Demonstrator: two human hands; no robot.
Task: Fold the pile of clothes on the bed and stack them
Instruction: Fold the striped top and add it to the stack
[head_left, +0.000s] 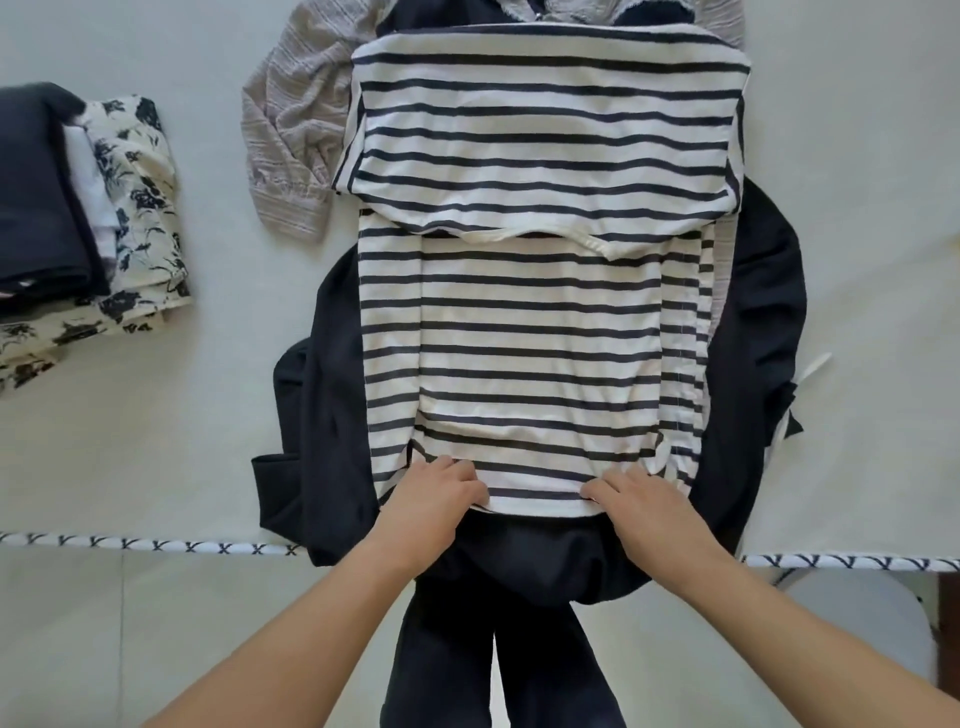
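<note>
Left hand (439, 491) and right hand (641, 501) each pinch the near hem of the striped shirt (535, 338). Shirt lies on dark garments (322, 415) on the bed (156, 457); folded stack (78, 218) sits far left.

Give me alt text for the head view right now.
Both hands, left hand and right hand, grip the near hem of a half-folded striped shirt lying on dark garments on the bed. A folded stack sits far left.
</note>
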